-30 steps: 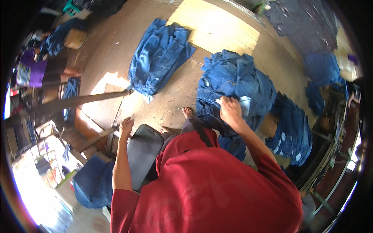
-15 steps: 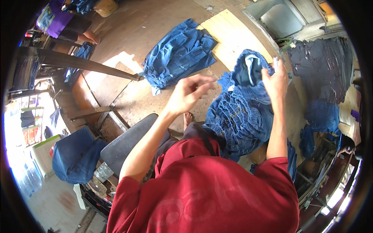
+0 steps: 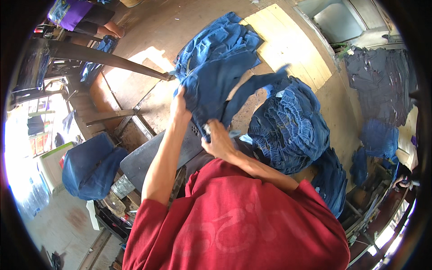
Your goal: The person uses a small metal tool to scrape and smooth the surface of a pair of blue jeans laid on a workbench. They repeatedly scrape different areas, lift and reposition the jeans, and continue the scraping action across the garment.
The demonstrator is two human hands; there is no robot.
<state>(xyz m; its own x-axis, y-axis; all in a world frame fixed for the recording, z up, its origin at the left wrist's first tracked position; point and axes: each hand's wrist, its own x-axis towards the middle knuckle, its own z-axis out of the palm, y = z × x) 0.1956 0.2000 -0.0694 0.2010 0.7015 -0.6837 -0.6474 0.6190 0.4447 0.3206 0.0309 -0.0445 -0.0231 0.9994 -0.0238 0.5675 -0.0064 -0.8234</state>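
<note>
In front of me a pair of dark blue denim pants (image 3: 211,83) is stretched out, its two legs spreading forward over the floor. My left hand (image 3: 181,108) is closed on its left edge. My right hand (image 3: 220,140) is closed at its near end, with a small whitish thing against the fingers that I cannot make out. To the right of my hands is a large heap of denim pants (image 3: 292,126) with gathered elastic waists. Beyond the held garment lies another pile of blue denim (image 3: 220,33) on the floor, partly covered by it.
A dark bench board (image 3: 139,162) stands at my left, with blue denim (image 3: 92,168) beside it. A dark post (image 3: 103,58) crosses the left side. Dark folded garments (image 3: 382,76) lie at right, near a pale wooden board (image 3: 288,42). Another person (image 3: 87,18) is at far left.
My right hand has moved left from the heap, and a pair of denim pants is now pulled out and spread between both hands. My left hand, empty before, now grips it.
</note>
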